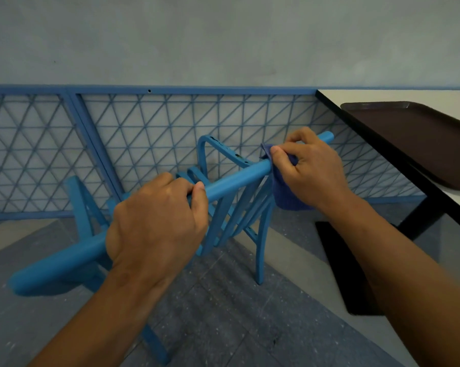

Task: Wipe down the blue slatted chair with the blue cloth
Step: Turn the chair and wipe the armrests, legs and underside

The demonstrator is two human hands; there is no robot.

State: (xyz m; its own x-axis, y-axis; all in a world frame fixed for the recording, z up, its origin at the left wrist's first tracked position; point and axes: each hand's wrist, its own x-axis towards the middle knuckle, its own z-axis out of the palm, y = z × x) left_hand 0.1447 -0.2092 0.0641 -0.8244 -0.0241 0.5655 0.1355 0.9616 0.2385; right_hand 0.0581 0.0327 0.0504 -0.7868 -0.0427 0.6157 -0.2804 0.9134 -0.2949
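head view: the blue slatted chair (231,207) lies tipped over on the speckled grey floor (223,313), one round rail of it running between both hands. the left hand (157,221) has its fingers (197,189) curled round that rail. further along, the right hand (311,168) pinches the blue cloth (284,194) against the rail, the cloth hanging just below the fingers. beyond the fingers runs a blue lattice fence (144,133) under a grey wall (223,35). right of the right hand, a white tabletop (382,95) carries a brown tray (419,136).
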